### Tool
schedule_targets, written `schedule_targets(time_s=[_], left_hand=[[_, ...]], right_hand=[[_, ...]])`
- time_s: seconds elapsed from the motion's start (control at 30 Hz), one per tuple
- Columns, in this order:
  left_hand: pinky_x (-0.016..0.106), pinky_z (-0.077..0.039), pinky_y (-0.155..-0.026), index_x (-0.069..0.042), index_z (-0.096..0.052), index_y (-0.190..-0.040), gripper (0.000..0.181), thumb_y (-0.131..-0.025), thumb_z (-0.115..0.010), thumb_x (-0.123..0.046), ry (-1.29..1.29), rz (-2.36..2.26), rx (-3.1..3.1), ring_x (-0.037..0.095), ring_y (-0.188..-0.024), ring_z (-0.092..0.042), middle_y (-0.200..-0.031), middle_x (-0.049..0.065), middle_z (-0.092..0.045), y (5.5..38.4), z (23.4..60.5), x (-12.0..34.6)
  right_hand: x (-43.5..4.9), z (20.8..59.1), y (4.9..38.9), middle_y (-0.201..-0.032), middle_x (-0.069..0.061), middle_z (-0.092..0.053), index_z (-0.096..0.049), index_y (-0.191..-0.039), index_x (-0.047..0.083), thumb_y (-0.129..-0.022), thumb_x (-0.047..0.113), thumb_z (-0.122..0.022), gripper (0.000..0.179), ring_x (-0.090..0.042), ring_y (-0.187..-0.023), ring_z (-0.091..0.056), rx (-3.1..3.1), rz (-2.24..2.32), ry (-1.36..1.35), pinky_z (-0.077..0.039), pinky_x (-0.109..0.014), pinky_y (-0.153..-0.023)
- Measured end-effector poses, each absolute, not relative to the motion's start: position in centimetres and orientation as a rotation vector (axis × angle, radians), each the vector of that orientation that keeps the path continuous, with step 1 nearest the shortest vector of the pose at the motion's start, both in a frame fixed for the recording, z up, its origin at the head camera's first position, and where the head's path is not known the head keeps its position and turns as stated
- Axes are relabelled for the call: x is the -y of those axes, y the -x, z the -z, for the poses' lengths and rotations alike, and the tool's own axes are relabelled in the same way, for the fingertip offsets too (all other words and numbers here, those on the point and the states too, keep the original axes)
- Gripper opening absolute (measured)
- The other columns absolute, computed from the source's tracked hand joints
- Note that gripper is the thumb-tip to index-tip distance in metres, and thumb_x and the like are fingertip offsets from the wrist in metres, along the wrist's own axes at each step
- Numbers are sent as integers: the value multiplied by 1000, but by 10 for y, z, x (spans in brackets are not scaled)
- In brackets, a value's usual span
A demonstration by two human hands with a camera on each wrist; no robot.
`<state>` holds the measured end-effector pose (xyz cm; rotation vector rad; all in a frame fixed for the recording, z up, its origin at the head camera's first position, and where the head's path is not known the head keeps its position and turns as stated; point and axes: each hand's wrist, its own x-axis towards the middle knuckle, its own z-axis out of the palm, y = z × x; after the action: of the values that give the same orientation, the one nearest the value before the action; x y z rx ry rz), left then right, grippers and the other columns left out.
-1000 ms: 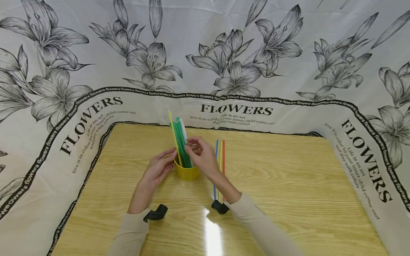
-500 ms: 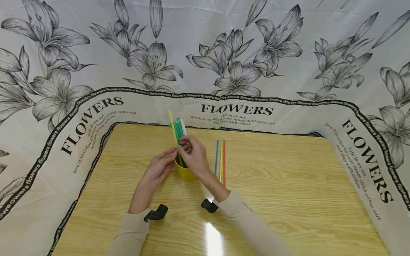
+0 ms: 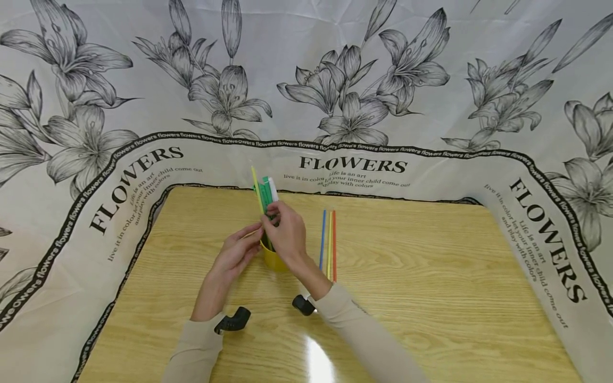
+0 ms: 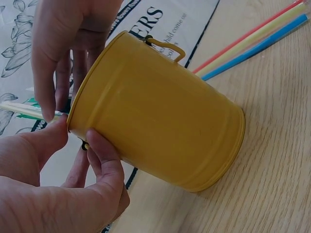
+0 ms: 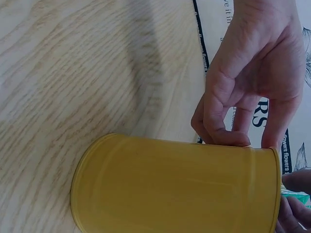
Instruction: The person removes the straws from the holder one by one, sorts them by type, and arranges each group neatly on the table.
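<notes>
Two bare hands meet at a smooth yellow pail (image 3: 274,261), which we see in the head view standing on a glossy, wood-grained table (image 3: 431,276). The left hand (image 3: 237,251) pinches the pail near its rim. The right hand (image 3: 288,231) bends over the mouth, fingertips at a slim yellow stick (image 3: 256,183) leaning beside green strips (image 3: 266,196) and a white rod (image 3: 273,189); we cannot tell whether that grip is closed on it. This hand blocks part of the pail. To the right lie thin blue (image 3: 323,239), yellow and red sticks, near ends hidden by the forearm. Behind hangs white cloth (image 3: 330,26) printed with black lilies.

In the left wrist view, we find the pail's rounded, tapering wall and a loop handle (image 4: 167,44).

In the right wrist view, the left hand's curled fingers press that wall near the rim.
</notes>
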<state>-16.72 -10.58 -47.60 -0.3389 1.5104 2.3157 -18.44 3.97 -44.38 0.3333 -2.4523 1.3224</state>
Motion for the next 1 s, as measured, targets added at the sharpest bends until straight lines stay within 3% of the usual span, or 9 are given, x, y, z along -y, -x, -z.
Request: schedule_targets(time_s=[0.17, 0.5, 1.0], left_hand=[[17, -51, -76, 1, -46, -151, 47, -107, -57, -10, 352, -2323, -1508, 5, -81, -58, -108, -3, -66, 168, 476, 105], [17, -52, -76, 2, -46, -150, 46, -107, -57, -9, 346, -2322, -1504, 5, -82, -60, -108, -3, -67, 168, 477, 105], [20, -53, -81, 1, -48, -149, 48, -106, -61, -14, 351, -2305, -1528, 8, -89, -61, -111, -1, -67, 169, 479, 105]], right_hand=[[-36, 443, 186, -93, -8, -74, -72, -103, 3, -91, 13, -80, 17, -24, -78, -72, 2497, -1172, -311, -57, -29, -68], [-37, 446, 184, -90, -5, -72, -71, -102, 4, -91, 8, -72, 12, -15, -72, -69, 2481, -1049, -340, -56, -25, -62], [-67, 443, 176, -99, -12, -70, -66, -110, 1, -97, 4, -67, 13, -23, -86, -73, 2342, -1569, -395, -60, -27, -74]])
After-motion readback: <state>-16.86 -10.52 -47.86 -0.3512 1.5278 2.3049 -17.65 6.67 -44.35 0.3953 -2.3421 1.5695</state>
